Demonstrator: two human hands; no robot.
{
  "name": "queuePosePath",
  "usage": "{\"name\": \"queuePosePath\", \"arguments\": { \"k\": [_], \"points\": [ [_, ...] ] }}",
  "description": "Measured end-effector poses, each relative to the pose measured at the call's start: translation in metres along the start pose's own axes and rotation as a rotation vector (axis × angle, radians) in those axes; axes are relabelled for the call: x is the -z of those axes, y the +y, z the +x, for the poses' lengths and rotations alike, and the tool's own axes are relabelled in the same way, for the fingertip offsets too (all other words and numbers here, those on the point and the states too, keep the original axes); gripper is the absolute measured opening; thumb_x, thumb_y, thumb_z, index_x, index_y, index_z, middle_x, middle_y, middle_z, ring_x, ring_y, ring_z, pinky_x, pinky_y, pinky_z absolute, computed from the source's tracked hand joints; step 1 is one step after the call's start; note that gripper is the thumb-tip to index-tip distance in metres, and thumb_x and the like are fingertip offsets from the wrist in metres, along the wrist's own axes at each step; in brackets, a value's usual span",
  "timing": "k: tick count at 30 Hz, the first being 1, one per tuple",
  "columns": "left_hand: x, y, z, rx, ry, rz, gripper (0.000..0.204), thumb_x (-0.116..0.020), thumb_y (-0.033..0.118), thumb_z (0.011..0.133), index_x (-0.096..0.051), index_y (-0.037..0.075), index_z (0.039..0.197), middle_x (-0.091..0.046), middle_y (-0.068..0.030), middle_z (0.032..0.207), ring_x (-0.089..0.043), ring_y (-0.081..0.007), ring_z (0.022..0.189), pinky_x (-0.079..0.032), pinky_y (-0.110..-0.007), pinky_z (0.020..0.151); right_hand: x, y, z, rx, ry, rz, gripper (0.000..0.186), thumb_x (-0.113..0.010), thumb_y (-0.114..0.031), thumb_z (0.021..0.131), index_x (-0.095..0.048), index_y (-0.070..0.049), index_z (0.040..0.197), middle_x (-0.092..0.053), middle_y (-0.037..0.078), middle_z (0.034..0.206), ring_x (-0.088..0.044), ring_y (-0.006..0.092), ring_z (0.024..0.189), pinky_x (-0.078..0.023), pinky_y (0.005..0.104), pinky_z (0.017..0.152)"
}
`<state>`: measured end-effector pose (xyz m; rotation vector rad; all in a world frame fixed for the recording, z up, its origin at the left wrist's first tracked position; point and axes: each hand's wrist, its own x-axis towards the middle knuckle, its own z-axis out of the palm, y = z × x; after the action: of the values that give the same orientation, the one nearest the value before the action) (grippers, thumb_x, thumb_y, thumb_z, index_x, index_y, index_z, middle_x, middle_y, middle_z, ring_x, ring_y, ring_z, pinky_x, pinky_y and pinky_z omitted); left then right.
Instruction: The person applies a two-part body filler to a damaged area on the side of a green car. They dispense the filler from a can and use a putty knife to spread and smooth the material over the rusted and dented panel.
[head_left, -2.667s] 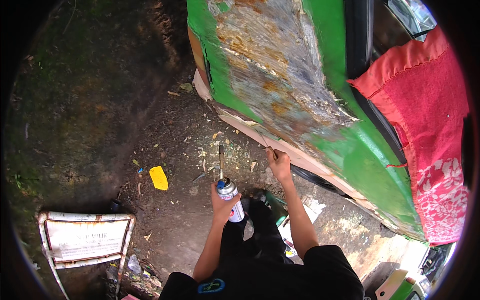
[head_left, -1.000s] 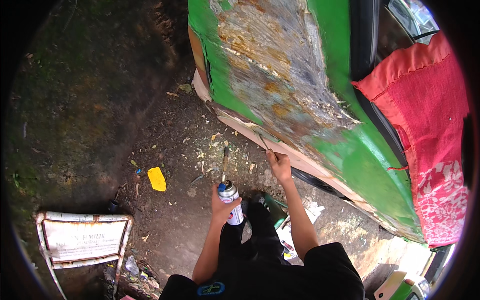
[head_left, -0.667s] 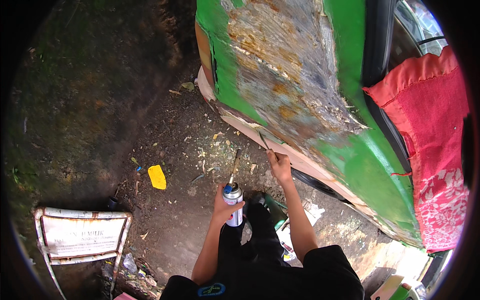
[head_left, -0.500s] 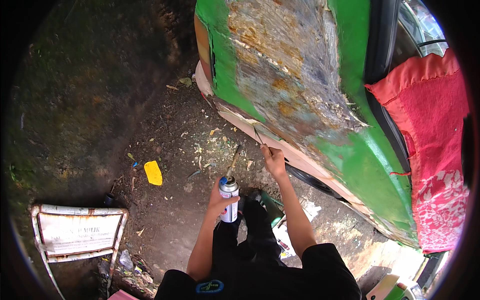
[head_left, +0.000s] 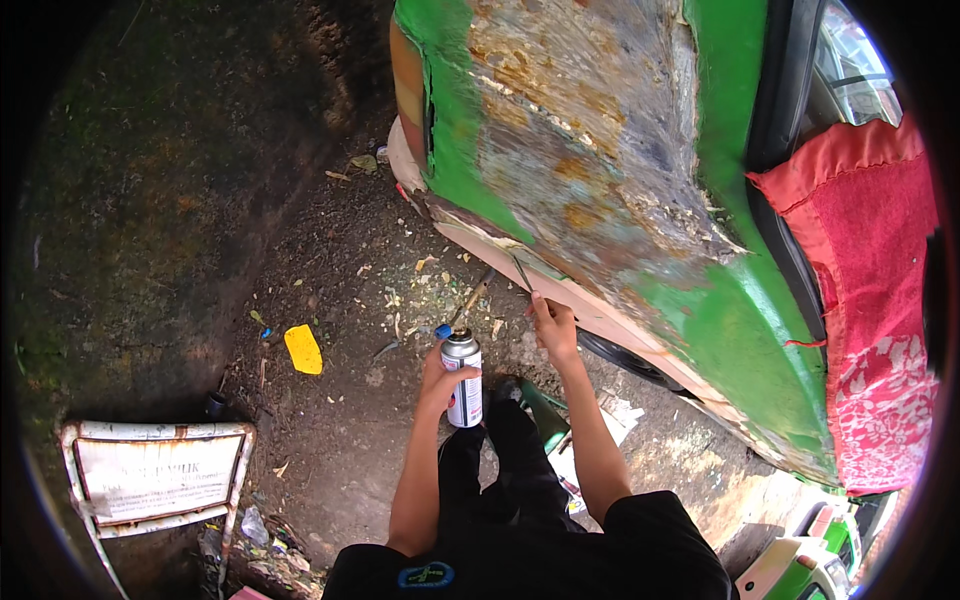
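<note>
My left hand (head_left: 436,382) is wrapped round a gas torch (head_left: 465,390), a white canister with a blue knob and a brass-coloured nozzle pointing up and right toward the vehicle. No flame shows. In my right hand (head_left: 554,328) is the handle of a thin scraper (head_left: 522,274), its narrow blade at the lower edge of the vehicle's bodywork (head_left: 590,150). That panel is green round its edges, with a large bare, rusty, grey-brown patch. A pinkish lower trim (head_left: 590,310) runs beneath it.
A red patterned cloth (head_left: 875,300) hangs over the vehicle's window at right. Paint flakes litter the dirt ground below the panel. A yellow piece (head_left: 303,350) lies left of my hands. A rusty white metal frame with a sign board (head_left: 150,470) stands at lower left; papers (head_left: 615,425) lie near my feet.
The view has shifted slightly. Both hands keep their holds; the torch nozzle now leans further right, and the scraper stays at the panel's lower edge.
</note>
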<state>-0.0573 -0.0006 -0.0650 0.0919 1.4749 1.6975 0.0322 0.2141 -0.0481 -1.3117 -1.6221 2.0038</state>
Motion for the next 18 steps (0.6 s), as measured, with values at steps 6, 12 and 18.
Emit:
{"name": "queuePosePath", "arguments": {
  "k": [6,12,18],
  "points": [
    [-0.002,0.0,0.006,0.03,0.007,0.002,0.05,-0.075,0.001,0.063,-0.059,0.003,0.111,-0.069,-0.0095,0.093,-0.068,-0.0232,0.087,-0.052,-0.037,0.08,0.005,0.003,-0.005,0.006,0.001,0.051,0.043,-0.056,-0.04,0.102,-0.058,-0.002,0.084,-0.032,-0.007,0.055,-0.024,0.0053,0.043,-0.019,0.0276,0.04],
    [-0.001,-0.007,0.011,0.048,0.021,0.011,0.056,-0.076,0.002,0.061,-0.057,0.0,0.114,-0.068,-0.0135,0.094,-0.069,-0.0272,0.086,-0.055,-0.041,0.078,0.009,0.021,-0.001,0.168,0.191,-0.183,0.043,-0.061,-0.04,0.1,-0.064,0.001,0.086,-0.044,0.0,0.056,-0.038,0.0089,0.048,-0.031,0.0306,0.046],
    [0.008,-0.012,0.006,0.004,0.019,0.031,0.053,-0.076,0.002,0.061,-0.059,0.001,0.111,-0.069,-0.0117,0.093,-0.069,-0.0253,0.085,-0.054,-0.038,0.078,0.004,0.015,0.005,0.372,0.311,-0.485,0.042,-0.067,-0.036,0.095,-0.068,0.005,0.087,-0.051,0.011,0.058,-0.046,0.0167,0.054,-0.042,0.0358,0.055]
  ]
}}
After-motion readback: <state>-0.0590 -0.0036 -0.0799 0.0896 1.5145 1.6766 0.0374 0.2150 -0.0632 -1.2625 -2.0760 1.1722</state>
